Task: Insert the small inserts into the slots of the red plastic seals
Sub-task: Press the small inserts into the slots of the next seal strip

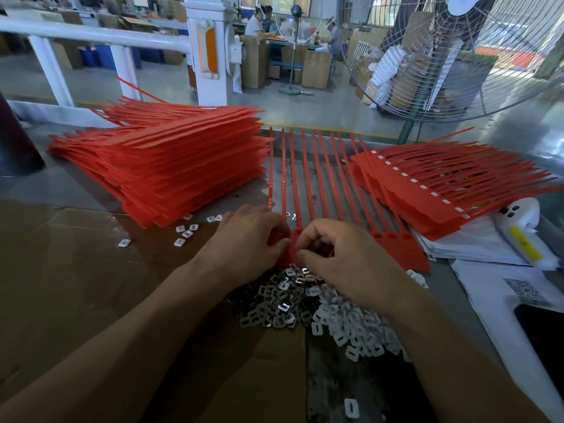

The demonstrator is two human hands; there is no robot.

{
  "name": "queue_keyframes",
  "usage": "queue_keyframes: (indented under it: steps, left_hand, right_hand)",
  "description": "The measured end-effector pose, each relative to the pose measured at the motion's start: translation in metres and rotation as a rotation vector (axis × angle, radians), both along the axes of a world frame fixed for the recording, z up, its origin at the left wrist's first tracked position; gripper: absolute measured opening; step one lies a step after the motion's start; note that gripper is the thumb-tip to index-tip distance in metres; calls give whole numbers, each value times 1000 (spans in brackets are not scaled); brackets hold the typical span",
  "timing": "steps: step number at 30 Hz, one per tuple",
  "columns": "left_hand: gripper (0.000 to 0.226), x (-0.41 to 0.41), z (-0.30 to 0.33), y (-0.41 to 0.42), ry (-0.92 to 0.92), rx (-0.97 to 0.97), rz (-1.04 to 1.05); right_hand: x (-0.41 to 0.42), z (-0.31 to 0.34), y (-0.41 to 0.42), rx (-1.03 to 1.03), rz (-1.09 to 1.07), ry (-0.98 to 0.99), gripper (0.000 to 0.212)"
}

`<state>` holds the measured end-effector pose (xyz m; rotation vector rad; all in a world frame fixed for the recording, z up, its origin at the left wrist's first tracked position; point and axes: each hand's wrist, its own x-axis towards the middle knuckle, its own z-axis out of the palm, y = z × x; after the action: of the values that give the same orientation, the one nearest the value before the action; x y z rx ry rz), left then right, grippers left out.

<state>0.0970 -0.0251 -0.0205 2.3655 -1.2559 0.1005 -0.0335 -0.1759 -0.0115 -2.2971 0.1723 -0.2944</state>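
We note both forearms bare, entering from the lower edge: the left from 7 o'clock, the right from 5 o'clock, converging toward centre. The left hand [247, 239] lies knuckles up, fingers curled downward, fingertips meeting the right hand's at the midline. The right hand [341, 254] sits at the left's 3 o'clock, back upward, fingers bent inward and pinched. What the fingertips grip is hidden from us.

You look out on a big workroom with a smooth grey floor [329, 102]. A white rail [91, 33] and a white post [207, 50] stand ahead. A big wire fan [457, 56] is on your right. Brown boxes [316, 70] sit far back.
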Motion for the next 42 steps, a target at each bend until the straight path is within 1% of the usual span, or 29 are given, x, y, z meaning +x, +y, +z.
queue_keyframes:
  steps: [4,7,11,17,24,27,31,33,37,42]
  left_hand:
    - [22,0,0,0,-7,-26,-2]
    - [22,0,1,-1,-5,-38,5]
    - [22,-1,2,0,2,-72,6]
    - [21,-4,6,-1,41,-190,-55]
    - [16,-8,6,-2,134,-353,-172]
    - [17,-10,7,-4,164,-391,-215]
    - [13,-13,8,-5,203,-466,-243]
    - [12,-13,9,-5,226,-487,-242]
    - [13,-13,8,-5,207,-501,-250]
    - [11,-12,8,-5,100,-499,-243]
  right_hand:
    - [0,1,-2,62,-31,-74,15]
    - [0,1,-5,70,-76,-50,17]
    - [-2,3,-4,123,-59,-26,19]
    - [-2,5,-3,228,-133,-98,11]
    - [1,5,-4,458,-196,-113,5]
    - [1,5,-5,521,-199,-84,9]
    - [3,5,-7,701,-153,-47,13]
    - [3,5,-8,758,-121,-48,15]
    - [4,4,-10,771,-101,-48,14]
    - [3,4,-11,758,-95,-52,15]
